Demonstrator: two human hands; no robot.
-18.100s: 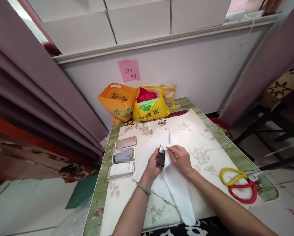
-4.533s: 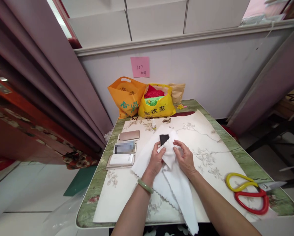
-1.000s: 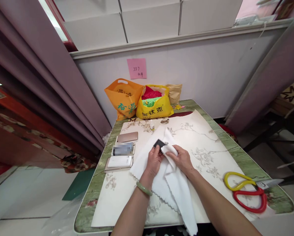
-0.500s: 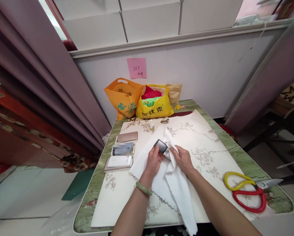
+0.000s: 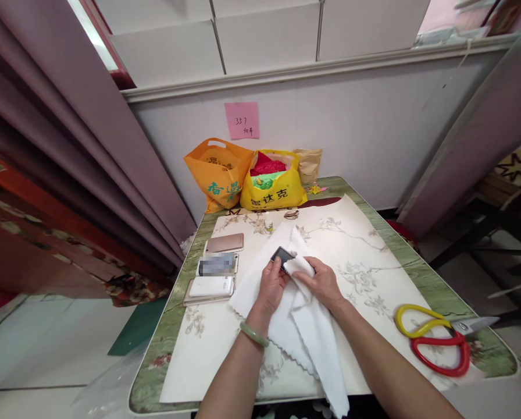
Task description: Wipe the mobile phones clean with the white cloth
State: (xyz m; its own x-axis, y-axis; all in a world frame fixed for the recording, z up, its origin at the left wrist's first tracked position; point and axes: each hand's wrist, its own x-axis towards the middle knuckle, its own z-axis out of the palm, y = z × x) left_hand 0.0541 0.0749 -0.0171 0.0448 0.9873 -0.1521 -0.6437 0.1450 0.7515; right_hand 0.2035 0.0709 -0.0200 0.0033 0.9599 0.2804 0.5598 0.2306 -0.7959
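Over the middle of the table, my left hand (image 5: 274,281) grips a small mobile phone (image 5: 280,256), its thumb on the dark screen. A white cloth (image 5: 302,331) with a scalloped edge lies beneath both hands and hangs toward the front edge. My right hand (image 5: 324,284) pinches a fold of this cloth and presses it over the phone's keypad half, which is hidden. To the left lie a rose-gold smartphone (image 5: 225,242), a phone with a blurred screen (image 5: 219,264) and a white phone (image 5: 211,286) resting on another one.
Large scissors (image 5: 439,337) with yellow and red handles lie at the right. An orange bag (image 5: 220,174), a yellow bag (image 5: 273,192) and a brown paper pouch (image 5: 308,166) stand at the back. A small bottle (image 5: 268,223) and glasses (image 5: 291,215) sit before them.
My right hand has moved the cloth up and left over the phone, covering the keypad that showed before. The left hand keeps its hold in the same place.
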